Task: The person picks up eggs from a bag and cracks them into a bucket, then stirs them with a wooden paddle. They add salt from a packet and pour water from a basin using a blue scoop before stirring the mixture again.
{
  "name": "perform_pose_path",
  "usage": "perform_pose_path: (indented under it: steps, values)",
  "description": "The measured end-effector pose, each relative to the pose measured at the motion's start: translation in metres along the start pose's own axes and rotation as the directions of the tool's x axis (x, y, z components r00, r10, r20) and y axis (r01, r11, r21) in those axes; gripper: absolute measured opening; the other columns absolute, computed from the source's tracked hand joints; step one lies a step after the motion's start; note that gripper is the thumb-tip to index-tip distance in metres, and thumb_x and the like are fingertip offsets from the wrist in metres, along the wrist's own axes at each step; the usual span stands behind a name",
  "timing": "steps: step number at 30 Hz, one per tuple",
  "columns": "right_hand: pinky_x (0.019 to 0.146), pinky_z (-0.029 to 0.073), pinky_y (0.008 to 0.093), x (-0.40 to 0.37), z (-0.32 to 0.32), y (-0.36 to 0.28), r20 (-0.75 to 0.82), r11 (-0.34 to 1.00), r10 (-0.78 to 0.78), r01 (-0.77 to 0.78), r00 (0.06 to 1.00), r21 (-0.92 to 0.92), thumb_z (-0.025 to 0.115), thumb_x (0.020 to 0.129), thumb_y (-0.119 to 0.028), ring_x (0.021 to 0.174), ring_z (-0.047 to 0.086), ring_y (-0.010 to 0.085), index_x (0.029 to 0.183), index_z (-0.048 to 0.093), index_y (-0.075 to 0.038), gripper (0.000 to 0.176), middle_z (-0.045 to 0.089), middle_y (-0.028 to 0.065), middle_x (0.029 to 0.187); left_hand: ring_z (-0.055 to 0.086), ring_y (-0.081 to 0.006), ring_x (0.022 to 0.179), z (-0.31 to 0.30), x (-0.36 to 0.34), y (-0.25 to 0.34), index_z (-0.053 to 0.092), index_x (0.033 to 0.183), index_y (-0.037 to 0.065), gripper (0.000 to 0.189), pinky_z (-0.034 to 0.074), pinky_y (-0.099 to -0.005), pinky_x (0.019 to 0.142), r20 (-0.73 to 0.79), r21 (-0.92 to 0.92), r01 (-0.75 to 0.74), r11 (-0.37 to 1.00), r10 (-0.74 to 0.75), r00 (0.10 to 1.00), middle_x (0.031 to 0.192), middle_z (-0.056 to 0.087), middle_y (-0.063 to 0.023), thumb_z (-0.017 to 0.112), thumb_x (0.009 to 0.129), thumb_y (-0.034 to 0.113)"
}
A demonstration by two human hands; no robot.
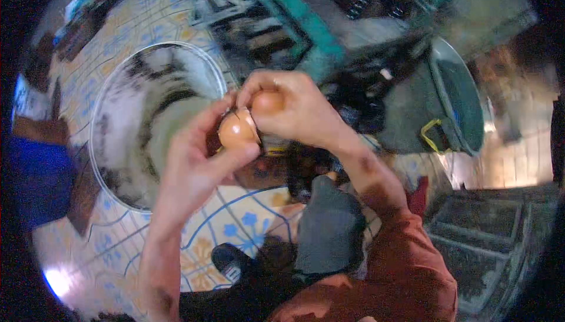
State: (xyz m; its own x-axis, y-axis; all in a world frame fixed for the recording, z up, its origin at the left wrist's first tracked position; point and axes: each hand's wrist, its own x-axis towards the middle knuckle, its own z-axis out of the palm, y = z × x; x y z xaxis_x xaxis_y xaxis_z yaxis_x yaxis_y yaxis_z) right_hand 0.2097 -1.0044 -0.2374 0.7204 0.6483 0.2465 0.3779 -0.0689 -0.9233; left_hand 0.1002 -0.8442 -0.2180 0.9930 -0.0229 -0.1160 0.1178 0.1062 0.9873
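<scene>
My left hand (pixel 197 157) is closed round a brown egg (pixel 236 132), its thumb along the near side. A crack with a pale, broken edge runs across the top of this shell. Close against it, my right hand (pixel 291 95) curls its fingers round a second rounded brown piece of eggshell (pixel 268 103); whether it is a whole egg or a half shell I cannot tell. Both hands meet just beside the right rim of a large metal pot (pixel 101 175), which has cloudy, pale liquid in its bottom.
At the right stands a dark green bucket (pixel 406 116) with a yellow handle (pixel 431 137). A green crate (pixel 300 16) lies at the back among clutter. Dark crates (pixel 488 245) are at the lower right. A black sandal (pixel 232 260) shows on the patterned tile floor (pixel 206 228).
</scene>
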Motion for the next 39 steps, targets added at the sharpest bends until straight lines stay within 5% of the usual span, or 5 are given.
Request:
perform_pose_path:
  steps: [2,20,24,28,39]
  values:
    - [0.066,0.05,0.0286,-0.049,-0.037,0.021,-0.014,0.996,0.083,-0.084,0.996,-0.015,0.068,0.075,-0.017,0.071,0.06,0.011,0.087,0.066,-0.004,0.018,0.066,0.0013,0.078,0.059,-0.0141,0.102,0.042,0.007,-0.017,0.047,0.132,-0.002,0.057,0.049,-0.0274,0.088,0.105,-0.123,0.063,0.99,-0.05,0.993,0.114,0.061,-0.0086,0.073,0.082,0.007]
    - [0.057,0.052,0.0265,-0.207,-0.233,0.202,-0.534,0.603,0.765,-0.692,0.36,0.397,0.069,0.083,-0.044,0.076,0.063,0.0154,0.125,0.051,-0.007,0.059,0.063,0.0047,0.092,0.066,-0.0189,0.081,0.24,0.168,-0.183,0.058,0.12,-0.001,0.045,0.054,-0.0312,0.06,0.128,0.089,0.166,0.982,-0.177,0.976,0.094,0.068,-0.0122,0.063,0.09,0.032]
    - [0.066,0.053,0.0301,-0.253,-0.222,0.206,-0.119,0.857,0.398,-0.322,0.91,0.402,0.057,0.09,-0.049,0.084,0.062,0.0178,0.136,0.041,-0.011,0.062,0.062,0.0089,0.098,0.067,-0.0174,0.085,0.198,0.107,-0.182,0.057,0.123,0.004,0.047,0.055,-0.0314,0.064,0.19,0.231,0.073,0.97,-0.119,0.975,0.099,0.067,-0.0114,0.073,0.083,0.025]
    - [0.076,0.054,0.0382,-0.238,-0.143,0.187,0.239,0.526,0.52,-0.528,0.82,0.667,0.046,0.098,-0.047,0.089,0.061,0.0266,0.149,0.025,-0.02,0.061,0.056,0.0146,0.117,0.063,-0.0364,0.1,0.191,0.046,-0.186,0.049,0.132,0.009,0.067,0.054,-0.0408,0.083,0.141,0.557,-0.318,0.767,0.289,0.947,0.125,0.055,-0.0176,0.078,0.074,0.026]
    - [0.064,0.054,0.0369,-0.139,0.017,0.133,0.081,0.752,0.644,-0.61,0.761,-0.251,0.049,0.097,-0.033,0.068,0.067,0.0223,0.128,0.055,-0.014,0.037,0.066,0.0133,0.085,0.064,-0.021,0.074,0.044,-0.043,-0.176,0.062,0.095,0.004,0.032,0.049,-0.0322,0.068,0.006,0.293,0.235,0.927,-0.248,0.969,0.081,0.064,-0.0108,0.074,0.077,0.027]
